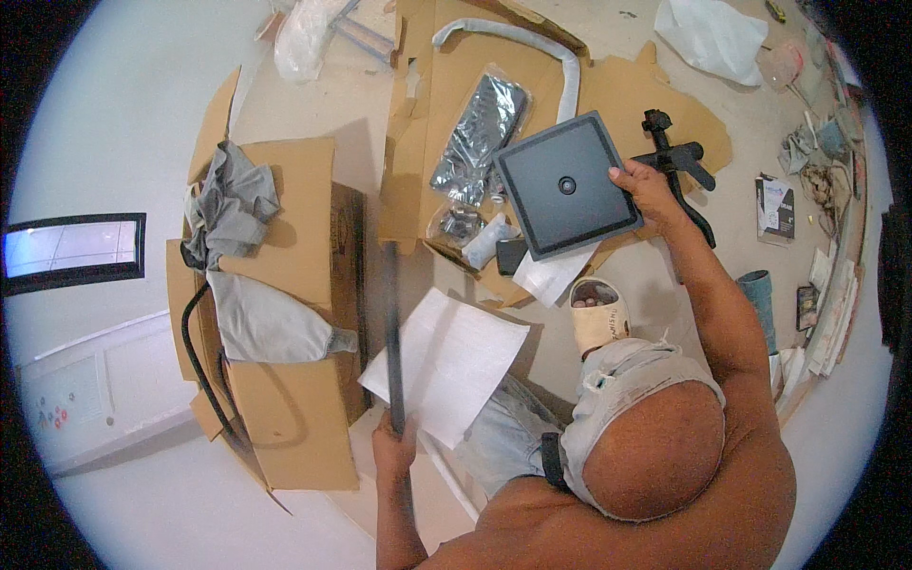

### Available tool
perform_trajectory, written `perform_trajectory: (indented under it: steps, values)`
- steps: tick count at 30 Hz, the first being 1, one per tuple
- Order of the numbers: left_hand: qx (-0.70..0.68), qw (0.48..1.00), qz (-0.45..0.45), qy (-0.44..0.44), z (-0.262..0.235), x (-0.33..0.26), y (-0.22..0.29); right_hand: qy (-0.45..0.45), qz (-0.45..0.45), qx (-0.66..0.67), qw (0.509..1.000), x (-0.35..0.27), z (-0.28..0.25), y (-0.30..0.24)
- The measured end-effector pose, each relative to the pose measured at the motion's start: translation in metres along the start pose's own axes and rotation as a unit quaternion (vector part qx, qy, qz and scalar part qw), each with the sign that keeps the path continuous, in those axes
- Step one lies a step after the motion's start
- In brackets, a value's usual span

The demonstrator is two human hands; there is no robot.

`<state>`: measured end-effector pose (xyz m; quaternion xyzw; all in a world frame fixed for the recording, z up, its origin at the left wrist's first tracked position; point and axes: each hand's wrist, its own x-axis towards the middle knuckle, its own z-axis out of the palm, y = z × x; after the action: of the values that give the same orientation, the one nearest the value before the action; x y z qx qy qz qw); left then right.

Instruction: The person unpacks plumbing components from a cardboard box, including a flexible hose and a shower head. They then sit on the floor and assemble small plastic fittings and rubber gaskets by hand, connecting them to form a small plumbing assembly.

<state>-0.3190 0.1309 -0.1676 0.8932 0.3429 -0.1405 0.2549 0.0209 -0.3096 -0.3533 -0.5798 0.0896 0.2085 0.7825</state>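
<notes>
My right hand [648, 193] grips a square black shower head [560, 204] by its right edge, tilted above an opened cardboard box. A round fitting shows at the middle of its face. My left hand [395, 446] is closed around a long, straight black tube [394, 347], held nearly upright beside a white foam sheet [451, 356] that lies over my leg. A plastic-wrapped dark part [483, 133] and a bagged metal fitting [460, 224] lie on the cardboard. Right of the shower head, a black mixer fitting [679, 166] stands on the floor, partly behind my right hand.
A large cardboard box [299, 418] stands at the left, with a grey cloth [233, 204] and a black hose [199, 370] on it. A wrapped curved pipe [518, 36] lies at the far end. Small packages and debris line the right wall.
</notes>
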Motion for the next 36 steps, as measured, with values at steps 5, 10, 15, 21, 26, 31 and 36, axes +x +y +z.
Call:
perform_trajectory:
  steps: [5, 10, 15, 21, 26, 31, 36]
  values:
    - [0.139, 0.989, 0.043, -0.016, 0.014, -0.018, -0.008, 0.030, 0.029, -0.013, 0.999, 0.009, -0.004, 0.034]
    - [0.117, 0.990, 0.079, -0.032, 0.033, -0.033, -0.020, 0.021, 0.041, 0.001, 0.999, -0.002, -0.008, 0.058]
    - [0.146, 0.982, 0.097, -0.064, 0.046, -0.051, -0.019, 0.090, 0.112, -0.368, 0.919, -0.013, -0.007, 0.039]
    - [0.135, 0.988, 0.059, -0.047, 0.046, -0.048, -0.009, 0.084, -0.009, -0.633, 0.770, -0.026, 0.020, -0.025]
    - [0.130, 0.988, -0.080, -0.030, 0.059, -0.044, 0.005, 0.010, -0.203, -0.658, 0.725, 0.009, 0.082, -0.036]
    - [0.188, 0.981, -0.054, -0.003, 0.070, -0.038, 0.007, -0.113, -0.386, -0.717, 0.569, 0.070, 0.153, 0.014]
    - [0.238, 0.970, -0.037, -0.033, 0.065, -0.031, 0.007, -0.070, -0.398, -0.779, 0.480, 0.098, 0.188, 0.057]
